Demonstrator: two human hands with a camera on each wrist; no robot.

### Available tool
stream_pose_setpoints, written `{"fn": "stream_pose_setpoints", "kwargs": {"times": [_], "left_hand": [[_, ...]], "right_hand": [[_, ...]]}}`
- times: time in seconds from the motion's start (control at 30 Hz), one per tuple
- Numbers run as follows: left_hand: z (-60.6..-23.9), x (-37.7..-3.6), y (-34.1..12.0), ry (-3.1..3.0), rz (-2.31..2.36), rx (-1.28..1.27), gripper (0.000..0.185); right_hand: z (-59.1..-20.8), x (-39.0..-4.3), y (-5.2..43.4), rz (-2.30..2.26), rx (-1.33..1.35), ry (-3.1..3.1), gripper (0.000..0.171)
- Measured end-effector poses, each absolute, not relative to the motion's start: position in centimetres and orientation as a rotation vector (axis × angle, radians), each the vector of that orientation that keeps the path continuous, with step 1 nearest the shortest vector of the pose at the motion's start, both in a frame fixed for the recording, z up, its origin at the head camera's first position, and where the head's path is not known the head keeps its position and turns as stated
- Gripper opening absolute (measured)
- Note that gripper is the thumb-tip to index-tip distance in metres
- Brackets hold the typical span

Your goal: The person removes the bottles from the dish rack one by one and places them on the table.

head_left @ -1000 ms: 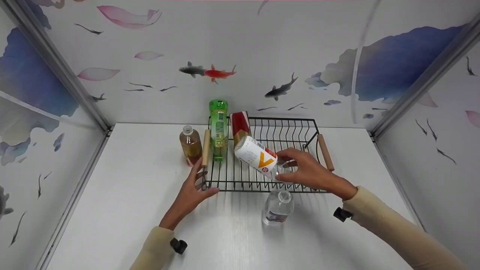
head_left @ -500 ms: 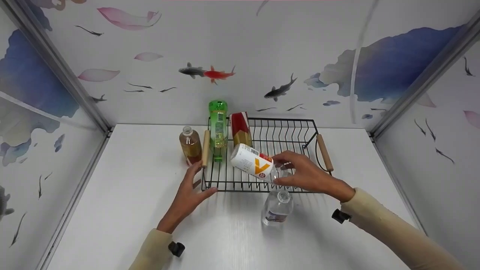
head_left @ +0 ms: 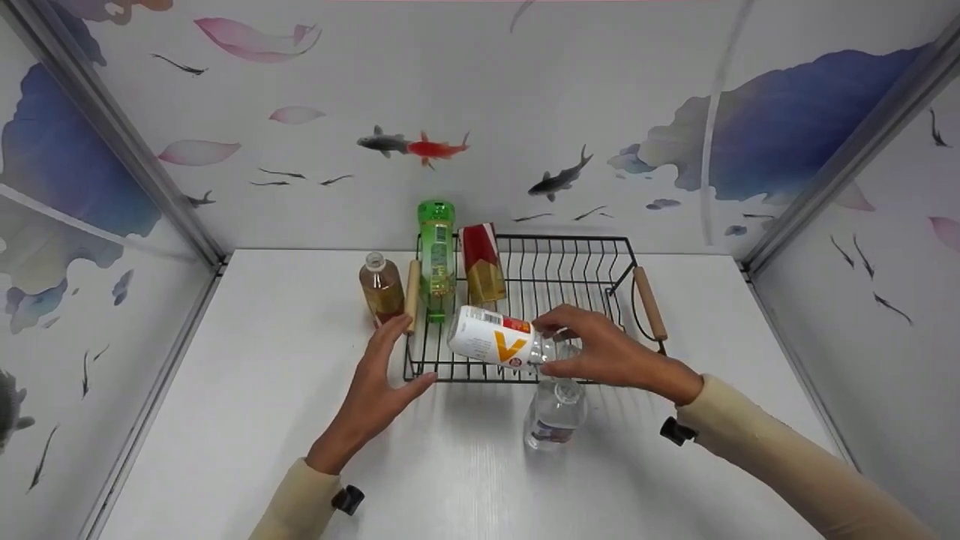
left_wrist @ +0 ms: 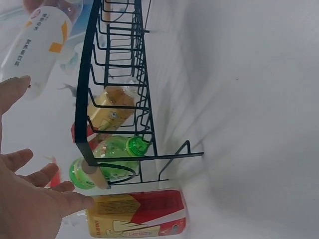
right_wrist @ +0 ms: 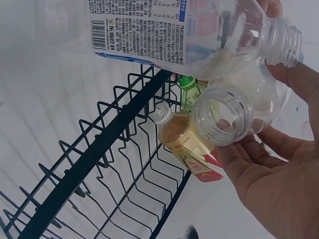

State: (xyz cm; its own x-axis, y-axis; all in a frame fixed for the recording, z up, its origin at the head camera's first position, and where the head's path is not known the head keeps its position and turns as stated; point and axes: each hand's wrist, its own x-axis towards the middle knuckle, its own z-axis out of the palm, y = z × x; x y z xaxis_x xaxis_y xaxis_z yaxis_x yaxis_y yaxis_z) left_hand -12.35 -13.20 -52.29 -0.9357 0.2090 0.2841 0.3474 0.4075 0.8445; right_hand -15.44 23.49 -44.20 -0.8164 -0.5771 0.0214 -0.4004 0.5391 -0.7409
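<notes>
Two hands work at the wire rack: the right hand grips a white-labelled bottle sideways above its near edge, while the left hand, fingers spread, steadies the near-left corner.

A clear plastic bottle with a white label bearing an orange mark lies nearly on its side above the front rail of the black wire rack, capless neck pointing toward 3 o'clock and base toward 9 o'clock, gripped at the neck by the right hand.
</notes>
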Motion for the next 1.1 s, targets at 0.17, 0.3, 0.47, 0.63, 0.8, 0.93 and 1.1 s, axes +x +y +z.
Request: {"fn": "stream_pose_setpoints", "kwargs": {"times": [0.17, 0.3, 0.47, 0.63, 0.8, 0.93, 1.1], "left_hand": [[-50.2, -12.1, -12.2, -2.514, -1.525, -0.629, 0.091], [-48.7, -12.1, -11.4, -2.530, -1.484, -0.726, 0.092], [-47.8, -12.3, -10.7, -2.560, -1.446, -0.833, 0.091], [-47.3, -12.4, -10.3, -2.643, -1.380, -0.853, 0.086], [-46.7, -12.4, -9.9, -2.738, -1.251, -0.899, 0.083], [-46.3, -12.5, -9.7, -2.739, -1.140, -0.966, 0.079], [-46.3, -12.5, -9.6, -2.735, -1.039, -1.016, 0.075]], "right_hand": [[-44.1, -15.5, 22.9, -1.134, -0.859, 2.545, 0.060], [-44.0, -15.5, 22.3, -1.124, -0.894, 2.530, 0.059], [-44.1, -15.4, 21.7, -1.098, -0.940, 2.538, 0.058], [-44.1, -15.3, 21.2, -1.086, -0.986, 2.536, 0.058], [-43.9, -15.1, 20.9, -1.107, -1.030, 2.519, 0.056], [-43.7, -14.8, 20.6, -1.081, -1.061, 2.517, 0.055], [-43.4, -14.4, 20.2, -1.033, -1.106, 2.537, 0.055]]}}
